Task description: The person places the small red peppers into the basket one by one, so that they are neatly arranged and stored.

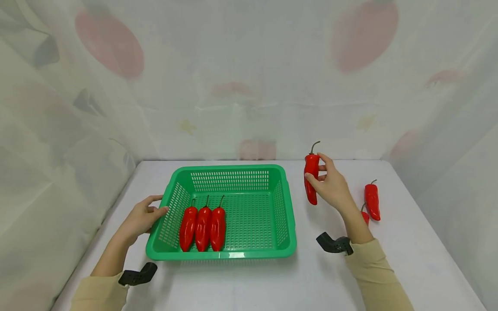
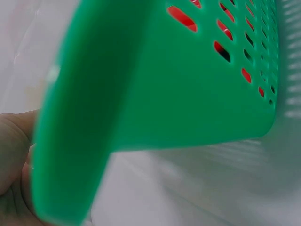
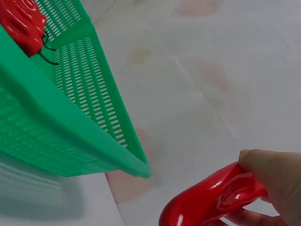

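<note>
A pale cloth [image 1: 241,52] patterned with faded red shapes was hung at twelve o'clock, beyond the far edge of a white surface [image 1: 264,289]. On the near side of that edge, a green perforated basket [image 1: 186,255] was seen left of the right arm. Beige sleeves [image 1: 377,268] were worn on both forearms, which were reached in from about seven and five o'clock.

The basket's rim was held at nine o'clock by the left grip [image 1: 142,217], with the thumb laid over it. At the basket's two-to-three o'clock side, and apart from it, the right grip [image 1: 333,185] was closed on one red pepper [image 1: 311,165], pinched between thumb and fingers. That pepper was kept near upright, its stem pointed toward twelve (with a slight hook toward one).

A black fitting [image 1: 335,244] was worn at each wrist. Three more peppers [image 1: 203,229] were laid side by side in the basket, toward eight o'clock from its centre, stems toward twelve. Two loose peppers [image 1: 372,202] were left on the surface near four o'clock from the right grip, one partly hidden by the forearm.
</note>
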`<state>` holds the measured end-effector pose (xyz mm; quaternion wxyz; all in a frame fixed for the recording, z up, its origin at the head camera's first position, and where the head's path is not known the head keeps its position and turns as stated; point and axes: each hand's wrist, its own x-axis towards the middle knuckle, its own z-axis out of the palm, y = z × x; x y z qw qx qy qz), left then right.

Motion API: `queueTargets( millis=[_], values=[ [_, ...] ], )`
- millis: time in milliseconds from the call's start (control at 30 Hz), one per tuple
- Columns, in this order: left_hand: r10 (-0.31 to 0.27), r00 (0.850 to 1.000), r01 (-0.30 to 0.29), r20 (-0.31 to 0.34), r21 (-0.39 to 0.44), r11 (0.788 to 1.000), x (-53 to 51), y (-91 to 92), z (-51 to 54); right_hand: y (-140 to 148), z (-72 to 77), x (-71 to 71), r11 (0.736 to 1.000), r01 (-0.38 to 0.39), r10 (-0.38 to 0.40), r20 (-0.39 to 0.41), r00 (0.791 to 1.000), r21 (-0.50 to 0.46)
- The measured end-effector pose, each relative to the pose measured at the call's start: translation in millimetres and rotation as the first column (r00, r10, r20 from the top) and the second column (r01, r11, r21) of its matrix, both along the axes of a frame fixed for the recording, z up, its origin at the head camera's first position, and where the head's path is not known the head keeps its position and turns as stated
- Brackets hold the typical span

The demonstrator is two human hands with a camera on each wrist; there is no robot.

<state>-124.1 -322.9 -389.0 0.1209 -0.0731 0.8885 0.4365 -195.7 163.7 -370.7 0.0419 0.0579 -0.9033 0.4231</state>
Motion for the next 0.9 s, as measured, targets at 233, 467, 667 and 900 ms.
queueTargets(
  millis=[233, 467, 667, 900],
  values=[
    [-0.009, 1.000, 0.009, -0.004, -0.002, 1.000, 0.2, 0.7, 1.4, -13.8, 4.4, 0.0, 0.997, -0.081, 0.081, -0.001, 0.997, 0.015],
    [-0.011, 1.000, 0.011, 0.000, 0.004, 1.000, 0.6, 1.1, 2.1, -27.8, 11.5, 3.2, 0.982, -0.170, 0.177, 0.083, 0.981, -0.085],
    [-0.003, 1.000, 0.003, 0.006, -0.020, 1.000, 0.5, 1.4, 1.6, -38.7, 13.3, 3.8, 0.973, -0.197, 0.209, 0.100, 0.973, -0.118],
    [-0.007, 1.000, 0.007, 0.009, -0.004, 1.000, 0.4, 1.1, 1.6, -49.4, 14.4, 2.0, 0.967, -0.214, 0.229, 0.100, 0.968, -0.135]
  ],
)
